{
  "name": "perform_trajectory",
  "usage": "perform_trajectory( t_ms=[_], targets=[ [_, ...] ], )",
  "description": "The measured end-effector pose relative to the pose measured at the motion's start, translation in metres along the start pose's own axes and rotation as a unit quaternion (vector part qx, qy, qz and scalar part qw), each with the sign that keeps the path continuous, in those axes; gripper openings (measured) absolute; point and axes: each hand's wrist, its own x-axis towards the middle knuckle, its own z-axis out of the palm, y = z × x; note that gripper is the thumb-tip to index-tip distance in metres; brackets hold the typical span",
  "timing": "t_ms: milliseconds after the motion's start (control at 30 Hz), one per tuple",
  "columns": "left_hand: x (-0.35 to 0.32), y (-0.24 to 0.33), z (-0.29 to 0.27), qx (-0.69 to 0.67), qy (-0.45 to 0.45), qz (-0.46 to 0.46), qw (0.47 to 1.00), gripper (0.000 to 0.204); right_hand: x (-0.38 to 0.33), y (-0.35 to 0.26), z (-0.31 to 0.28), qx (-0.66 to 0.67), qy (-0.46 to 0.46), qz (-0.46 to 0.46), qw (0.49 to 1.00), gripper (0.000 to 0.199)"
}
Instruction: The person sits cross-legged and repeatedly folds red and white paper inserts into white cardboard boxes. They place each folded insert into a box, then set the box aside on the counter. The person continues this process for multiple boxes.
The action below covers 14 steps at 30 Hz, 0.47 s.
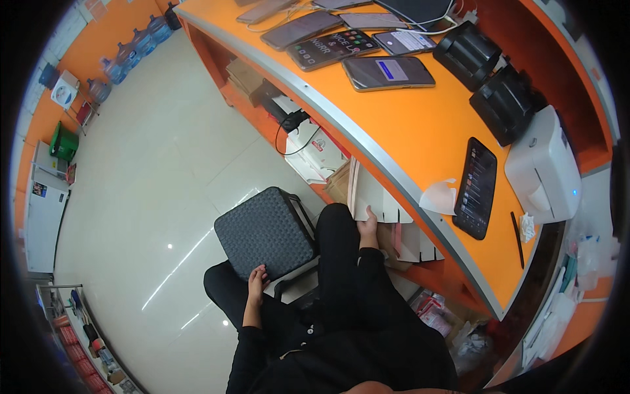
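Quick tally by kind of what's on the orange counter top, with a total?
Phones: 8, e.g. the one nearest the printer
Black boxes: 2
White printer: 1
Pen: 1
Paper scraps: 2
Total: 14
The far end is partly cut off, so more may lie there.

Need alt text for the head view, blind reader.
Seen from above, a person in black reaches their right hand to flat white cardboard sheets under an orange counter, left hand resting on a dark stool. Several phones lie on the counter.
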Motion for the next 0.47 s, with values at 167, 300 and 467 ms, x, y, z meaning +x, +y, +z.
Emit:
perform_trajectory(
  t_ms=[167, 300, 467],
  targets=[
    [-0.003, -0.004, 0.005, 0.021, 0.003, -0.001, 1.0, 0.032, 0.015, -0.011, -0.029, -0.099, -0.044, -0.008, 0.994, 0.039],
    [0.01, 0.004, 0.009, 0.02, 0.002, 0.005, 1.0, 0.031, 0.031, -0.01, -0.036, -0.084, -0.062, 0.007, 0.994, 0.04],
    [0.011, 0.003, 0.004, 0.041, -0.01, 0.01, 0.999, 0.033, 0.031, -0.01, -0.025, -0.097, 0.038, 0.021, 0.994, 0.042]
  ],
)
